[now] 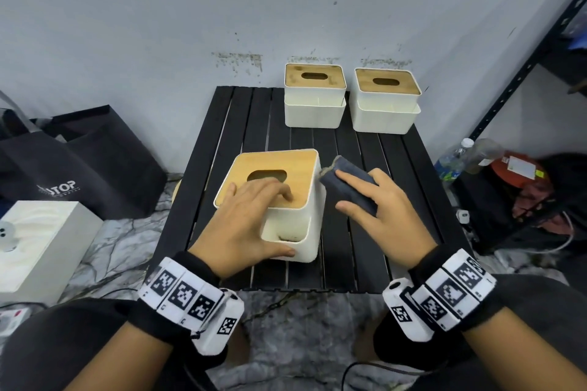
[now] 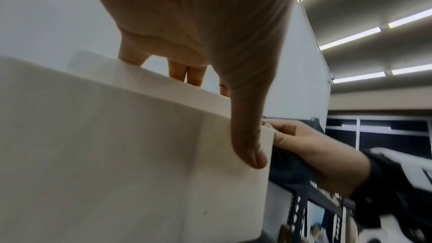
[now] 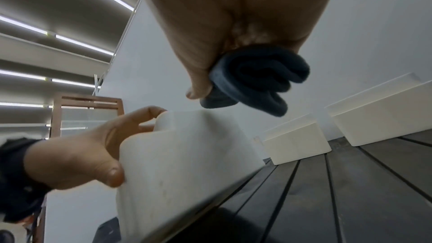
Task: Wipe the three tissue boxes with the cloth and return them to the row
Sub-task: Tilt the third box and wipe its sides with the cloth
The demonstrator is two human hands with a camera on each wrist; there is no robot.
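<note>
Box (image 1: 287, 200) steadied by left hand (image 1: 244, 225), tilted.
Right hand (image 1: 378, 200) grasps folded cloth (image 1: 349, 182); best press flat along the right wall.

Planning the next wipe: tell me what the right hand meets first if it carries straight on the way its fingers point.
Probably the near tissue box: the right hand, gripping the cloth, points at its right wall.

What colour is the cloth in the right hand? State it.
Dark blue-grey. The cloth shows best in the right wrist view, folded and gripped by the right hand.
</note>
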